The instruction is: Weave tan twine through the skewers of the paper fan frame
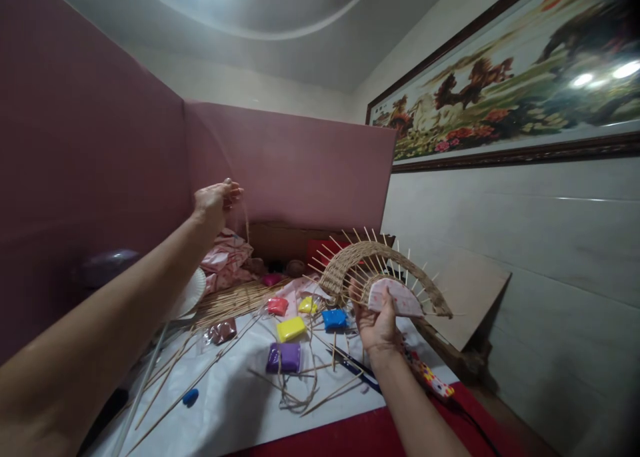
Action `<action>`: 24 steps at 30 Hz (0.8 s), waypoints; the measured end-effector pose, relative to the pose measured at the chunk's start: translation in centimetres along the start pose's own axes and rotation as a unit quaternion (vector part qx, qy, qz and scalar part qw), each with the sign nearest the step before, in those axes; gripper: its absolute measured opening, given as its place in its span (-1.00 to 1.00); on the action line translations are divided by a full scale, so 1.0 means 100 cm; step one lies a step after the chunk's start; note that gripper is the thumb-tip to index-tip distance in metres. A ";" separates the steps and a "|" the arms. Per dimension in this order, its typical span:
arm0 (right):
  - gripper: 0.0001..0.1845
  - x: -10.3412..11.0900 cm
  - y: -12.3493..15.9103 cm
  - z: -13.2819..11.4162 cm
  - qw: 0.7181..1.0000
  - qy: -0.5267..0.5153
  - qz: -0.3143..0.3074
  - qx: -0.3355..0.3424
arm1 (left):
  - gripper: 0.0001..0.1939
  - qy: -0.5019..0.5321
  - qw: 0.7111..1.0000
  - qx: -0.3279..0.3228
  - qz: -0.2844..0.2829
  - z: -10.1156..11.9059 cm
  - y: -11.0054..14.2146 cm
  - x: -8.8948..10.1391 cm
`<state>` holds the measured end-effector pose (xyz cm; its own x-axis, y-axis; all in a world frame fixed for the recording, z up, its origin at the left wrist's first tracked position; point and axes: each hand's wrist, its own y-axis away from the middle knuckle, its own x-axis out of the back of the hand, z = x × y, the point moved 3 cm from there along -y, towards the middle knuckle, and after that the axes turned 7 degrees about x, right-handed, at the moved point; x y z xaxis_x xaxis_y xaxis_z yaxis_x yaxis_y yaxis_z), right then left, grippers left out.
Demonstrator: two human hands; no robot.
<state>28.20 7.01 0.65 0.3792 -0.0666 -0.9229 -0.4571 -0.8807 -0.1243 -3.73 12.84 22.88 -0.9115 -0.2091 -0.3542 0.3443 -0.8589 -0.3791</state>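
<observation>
My left hand (219, 198) is raised at the far side of the table, fingers pinched. A thin strand of twine (247, 224) hangs from it, and its far run is hard to follow. My right hand (379, 320) grips a half-round woven fan (367, 252) by its base, thumb in front. That base is a half disc of pink-patterned fabric (397, 297). Thin sticks radiate from it through a wide band of woven tan cord, their tips standing out past the rim. Below the hand lie dark-handled scissors (357, 366), partly hidden by the wrist.
Packets of coloured clay, including a purple one (283, 358) and a blue one (335, 320), lie on the white sheet (225, 424). Loose cord (300, 402) and a bundle of thin sticks (233, 304) lie around them. Pink panels (290, 164) stand behind; a flower-patterned tool with a cable (435, 380) lies right.
</observation>
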 end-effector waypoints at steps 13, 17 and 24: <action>-0.55 0.002 -0.001 0.001 1.000 -0.015 -0.022 0.005 | -0.77 0.074 0.978 -0.194 -0.029 0.104 0.064 -0.005; -0.55 0.000 0.000 -0.002 0.999 -0.012 -0.030 -0.011 | -0.64 -0.003 0.963 -0.268 0.036 0.116 0.096 0.010; -0.56 -0.010 0.006 -0.003 0.998 -0.009 -0.057 -0.009 | -0.74 -0.038 0.973 -0.189 0.129 0.048 0.098 0.064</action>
<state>27.74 6.41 1.61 0.4123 0.0429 -0.9100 -0.3968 -0.8907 -0.2218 -7.24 0.81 20.97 -0.7929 -0.4407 -0.4209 0.6088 -0.5435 -0.5779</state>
